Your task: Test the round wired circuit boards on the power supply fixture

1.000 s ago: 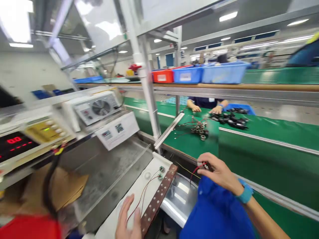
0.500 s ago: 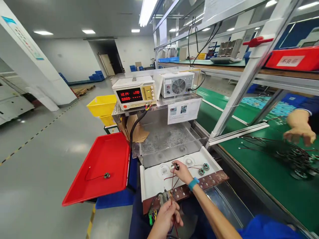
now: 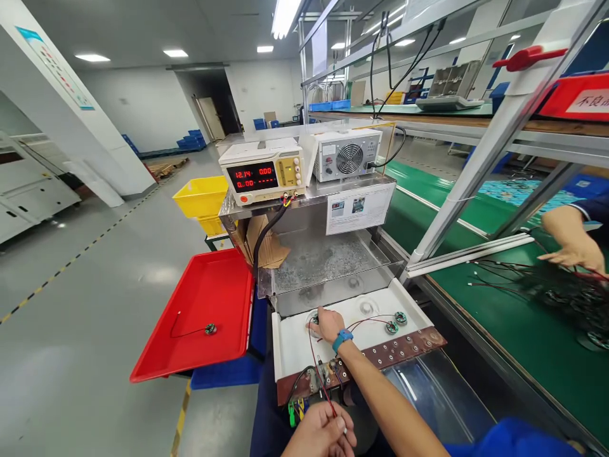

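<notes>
Right hand (image 3: 328, 325) over the white tray (image 3: 294, 349), fingers pinched on a small round wired part (image 3: 315, 319), mostly covered by the fingertips. The part sits at a circular spot toward the tray's rear left. Its red-and-dark lead (image 3: 314, 348) runs forward across the brown strip (image 3: 404, 349) of metal eyelets to the left hand (image 3: 323, 431), whose fingers are closed on the lead near a white plug (image 3: 344, 431). Right forearm crosses above the strip and blocks sight of its middle. Green and yellow clips (image 3: 297, 412) hang at the strip's left front. A clear panel (image 3: 335, 292) stands behind the tray, between it and the metal shelf surface (image 3: 323, 260). Two further wired parts (image 3: 396, 322) lie at the tray's right. Above: power supply (image 3: 261, 171), upper row reading 12.14 and 0.00; beside it, a grey fan unit (image 3: 349, 158). Left: red tray (image 3: 214, 285) with one wired part (image 3: 210, 329); yellow bin (image 3: 202, 197) behind. Right: slanted frame post (image 3: 457, 197), green work surface (image 3: 495, 330), co-worker's hand (image 3: 575, 251) at a dark heap of wired parts (image 3: 566, 298).
</notes>
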`<state>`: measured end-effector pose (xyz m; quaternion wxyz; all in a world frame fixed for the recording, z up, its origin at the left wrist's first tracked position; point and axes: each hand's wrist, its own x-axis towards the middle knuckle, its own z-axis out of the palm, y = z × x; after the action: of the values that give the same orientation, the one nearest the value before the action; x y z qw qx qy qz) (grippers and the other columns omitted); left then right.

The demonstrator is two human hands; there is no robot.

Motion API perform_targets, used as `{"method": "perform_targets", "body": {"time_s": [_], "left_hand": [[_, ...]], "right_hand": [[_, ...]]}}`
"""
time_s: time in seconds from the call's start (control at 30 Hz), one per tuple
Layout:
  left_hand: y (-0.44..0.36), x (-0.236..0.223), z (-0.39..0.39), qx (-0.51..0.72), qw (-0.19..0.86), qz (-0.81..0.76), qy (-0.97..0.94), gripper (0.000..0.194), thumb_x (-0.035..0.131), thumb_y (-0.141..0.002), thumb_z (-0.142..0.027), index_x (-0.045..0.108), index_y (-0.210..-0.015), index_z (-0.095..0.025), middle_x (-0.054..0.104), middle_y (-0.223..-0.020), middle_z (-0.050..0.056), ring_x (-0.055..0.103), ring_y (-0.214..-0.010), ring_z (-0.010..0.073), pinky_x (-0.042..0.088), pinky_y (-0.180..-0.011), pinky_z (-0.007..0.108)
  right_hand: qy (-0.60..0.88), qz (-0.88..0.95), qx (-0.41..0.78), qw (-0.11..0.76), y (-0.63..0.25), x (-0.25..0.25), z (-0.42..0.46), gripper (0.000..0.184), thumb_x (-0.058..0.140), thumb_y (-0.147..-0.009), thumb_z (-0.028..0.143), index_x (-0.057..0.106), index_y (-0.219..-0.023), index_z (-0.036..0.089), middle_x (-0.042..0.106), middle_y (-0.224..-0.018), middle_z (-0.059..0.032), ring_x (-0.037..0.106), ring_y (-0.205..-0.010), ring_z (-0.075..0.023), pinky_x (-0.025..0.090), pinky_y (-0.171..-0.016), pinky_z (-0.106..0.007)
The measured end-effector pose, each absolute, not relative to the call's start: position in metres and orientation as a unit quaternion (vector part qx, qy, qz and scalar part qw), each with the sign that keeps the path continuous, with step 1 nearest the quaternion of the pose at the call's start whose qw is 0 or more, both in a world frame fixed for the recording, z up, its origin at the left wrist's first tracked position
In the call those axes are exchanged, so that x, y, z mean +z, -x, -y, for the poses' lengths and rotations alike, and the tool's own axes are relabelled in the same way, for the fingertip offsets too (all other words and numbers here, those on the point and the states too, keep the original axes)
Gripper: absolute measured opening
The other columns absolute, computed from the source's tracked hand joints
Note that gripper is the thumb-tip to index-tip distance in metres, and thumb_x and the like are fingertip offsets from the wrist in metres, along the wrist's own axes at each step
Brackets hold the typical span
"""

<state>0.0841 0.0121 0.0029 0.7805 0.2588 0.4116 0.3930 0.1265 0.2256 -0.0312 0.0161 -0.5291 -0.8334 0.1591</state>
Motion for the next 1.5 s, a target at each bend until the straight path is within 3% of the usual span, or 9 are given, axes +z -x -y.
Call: {"method": "perform_targets", "body": {"time_s": [0.17,0.27,0.37,0.57,0.77,0.93,1.2,1.5], "left_hand": [[-0.070,0.030,-0.035,0.468,0.681,-0.487,-0.282,0.048,0.074,-0.069,-0.057,0.063,-0.084,-0.013,0.065,-0.075,0.004,0.058,-0.057,0.0099,0.043,-0.054,0.023],[-0.057,0.038,-0.053,0.480,0.607,-0.552,-0.310,0.052,0.073,-0.066,-0.060,0.065,-0.087,-0.013,0.062,-0.066,0.001,0.054,-0.055,0.0100,0.042,-0.056,0.024],[-0.046,0.037,-0.072,0.479,0.540,-0.610,-0.325,0.054,0.070,-0.066,-0.061,0.065,-0.091,-0.013,0.056,-0.056,-0.003,0.049,-0.051,0.0104,0.039,-0.054,0.024],[-0.035,0.025,-0.103,0.485,0.417,-0.649,-0.412,0.038,0.061,-0.073,-0.052,0.061,-0.083,-0.016,0.059,-0.063,-0.001,0.055,-0.058,0.0143,0.041,-0.056,0.025],[-0.039,0.008,-0.113,0.423,0.403,-0.648,-0.489,0.024,0.056,-0.077,-0.040,0.062,-0.071,-0.017,0.060,-0.061,0.000,0.053,-0.062,0.0158,0.041,-0.063,0.027],[-0.048,-0.002,-0.117,0.357,0.407,-0.630,-0.556,0.020,0.054,-0.078,-0.032,0.063,-0.067,-0.018,0.064,-0.067,0.002,0.054,-0.068,0.0173,0.039,-0.069,0.028],[-0.052,-0.006,-0.122,0.311,0.417,-0.609,-0.599,0.018,0.051,-0.079,-0.026,0.065,-0.073,-0.017,0.069,-0.076,0.004,0.057,-0.075,0.0188,0.042,-0.077,0.028],[-0.052,-0.007,-0.120,0.308,0.412,-0.611,-0.601,0.019,0.049,-0.081,-0.026,0.063,-0.074,-0.017,0.068,-0.077,0.004,0.057,-0.075,0.0187,0.041,-0.074,0.028]], "right_hand": [[0.530,0.832,0.165,-0.005,-0.124,-0.030,-0.226,0.057,0.053,-0.085,0.063,0.060,-0.111,0.012,0.071,-0.095,-0.0185,0.067,-0.094,-0.0299,0.045,-0.075,-0.033],[0.525,0.835,0.168,-0.003,-0.126,-0.033,-0.225,0.059,0.050,-0.086,0.064,0.059,-0.111,0.012,0.072,-0.094,-0.0180,0.067,-0.093,-0.0300,0.045,-0.073,-0.032],[0.505,0.846,0.173,-0.002,-0.130,-0.036,-0.224,0.054,0.053,-0.085,0.059,0.056,-0.114,0.013,0.071,-0.096,-0.0167,0.067,-0.093,-0.0297,0.044,-0.073,-0.032],[0.487,0.854,0.183,0.020,-0.136,-0.040,-0.222,0.037,0.053,-0.086,0.042,0.054,-0.114,0.017,0.070,-0.102,-0.0134,0.066,-0.096,-0.0263,0.041,-0.075,-0.030],[0.496,0.839,0.224,0.009,-0.141,-0.040,-0.225,0.038,0.056,-0.083,0.039,0.056,-0.116,0.021,0.070,-0.103,-0.0093,0.065,-0.095,-0.0241,0.039,-0.073,-0.028],[0.517,0.817,0.255,0.035,-0.145,-0.038,-0.226,0.035,0.050,-0.089,0.044,0.060,-0.113,0.021,0.070,-0.101,-0.0081,0.064,-0.096,-0.0222,0.038,-0.073,-0.027],[0.523,0.810,0.264,0.041,-0.145,-0.042,-0.230,0.035,0.049,-0.090,0.045,0.062,-0.113,0.021,0.071,-0.100,-0.0080,0.065,-0.095,-0.0213,0.038,-0.072,-0.026],[0.529,0.808,0.254,0.043,-0.143,-0.049,-0.232,0.036,0.049,-0.090,0.044,0.063,-0.113,0.021,0.071,-0.101,-0.0089,0.064,-0.095,-0.0216,0.038,-0.074,-0.027]]}}
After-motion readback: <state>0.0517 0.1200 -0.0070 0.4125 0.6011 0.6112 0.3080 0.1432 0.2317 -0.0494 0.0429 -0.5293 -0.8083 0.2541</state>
